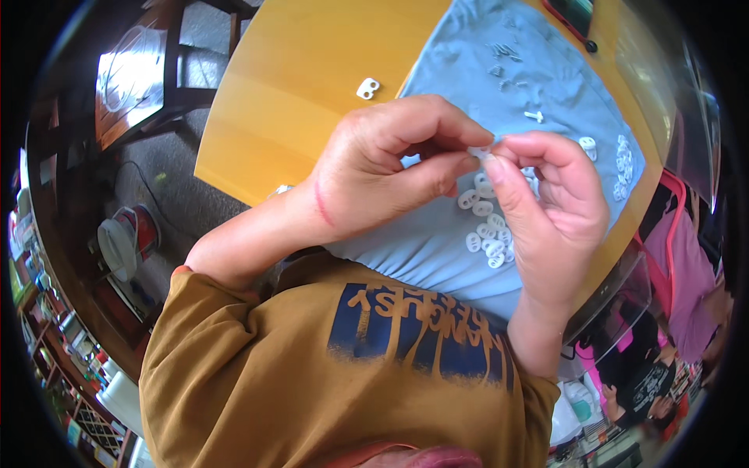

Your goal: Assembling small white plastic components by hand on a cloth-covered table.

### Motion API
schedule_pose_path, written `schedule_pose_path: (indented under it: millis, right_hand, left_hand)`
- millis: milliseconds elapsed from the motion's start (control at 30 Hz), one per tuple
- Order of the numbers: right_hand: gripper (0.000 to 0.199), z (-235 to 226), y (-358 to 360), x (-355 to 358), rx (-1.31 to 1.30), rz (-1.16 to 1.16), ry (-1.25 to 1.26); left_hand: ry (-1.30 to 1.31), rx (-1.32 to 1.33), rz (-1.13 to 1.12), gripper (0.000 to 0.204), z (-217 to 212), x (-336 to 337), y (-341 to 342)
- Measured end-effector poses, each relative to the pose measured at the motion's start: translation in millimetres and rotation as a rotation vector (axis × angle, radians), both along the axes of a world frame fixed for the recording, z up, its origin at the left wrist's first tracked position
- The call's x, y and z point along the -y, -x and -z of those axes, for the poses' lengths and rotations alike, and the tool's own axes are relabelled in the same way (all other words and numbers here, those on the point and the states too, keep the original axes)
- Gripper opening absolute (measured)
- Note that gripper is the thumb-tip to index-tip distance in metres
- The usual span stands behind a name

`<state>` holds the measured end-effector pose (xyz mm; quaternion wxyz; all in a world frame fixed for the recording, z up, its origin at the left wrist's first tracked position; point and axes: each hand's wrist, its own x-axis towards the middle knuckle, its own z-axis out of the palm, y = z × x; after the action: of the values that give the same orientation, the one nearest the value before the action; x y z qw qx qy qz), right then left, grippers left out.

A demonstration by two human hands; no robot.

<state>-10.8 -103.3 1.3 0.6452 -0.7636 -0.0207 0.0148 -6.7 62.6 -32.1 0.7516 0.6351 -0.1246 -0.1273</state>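
My left hand [398, 152] and my right hand [550, 191] meet above a light blue cloth [460, 70]. Between their fingertips they pinch a small white plastic piece [481, 152], mostly covered by the fingers. Below them on the cloth lies a loose heap of white oval plastic pieces with slots [490, 226]. Farther off is a small white T-shaped piece [534, 116], with several tiny clear or metallic parts [503, 58] beyond it. To the right are another white slotted piece [587, 147] and a cluster of small translucent pieces [622, 168].
A white two-holed piece [367, 88] lies on the yellow wooden table [273, 109]. At the far right edge is a dark, red-framed object [573, 14]. A bucket [131, 238] stands on the floor at left, and another person [651, 390] is at lower right.
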Motion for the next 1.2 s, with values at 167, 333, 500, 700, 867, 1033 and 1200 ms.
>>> schedule_pose_path:
  millis: [167, 333, 500, 700, 867, 1033, 1200]
  right_hand:
    - [0.014, 4.7, 1.8, 6.4, 0.02, -0.043, 0.006]
    - [0.02, -1.8, 2.1, 12.6, -0.12, -0.14, 0.012]
    - [0.024, -6.6, 1.4, 12.1, -0.184, -0.113, -0.158]
    - [0.024, -5.9, 7.8, 18.2, -0.156, -0.157, -0.119]
    - [0.018, -5.1, 11.8, 11.2, -0.2, -0.098, -0.175]
    - [0.016, 1.6, 14.3, 11.0, -0.133, -0.079, -0.135]
    - [0.01, -2.3, 11.2, 46.9, 0.026, 0.05, 0.295]
  left_hand:
    - [-0.132, 0.049, 0.011, 0.021, -1.2, 0.9, 2.1]
    - [0.003, -0.041, 0.068, 0.019, -0.8, 4.1, -0.2]
    - [0.152, -0.257, 0.062, 0.017, -5.2, 3.6, -3.6]
    - [0.209, -0.301, 0.049, 0.019, -5.8, 4.2, -1.3]
    - [0.205, -0.312, 0.067, 0.019, -8.0, 4.1, -1.1]
    - [0.176, -0.353, 0.034, 0.02, -15.2, 5.5, -1.1]
    - [0.234, -0.286, 0.011, 0.02, -2.6, 0.2, -0.3]
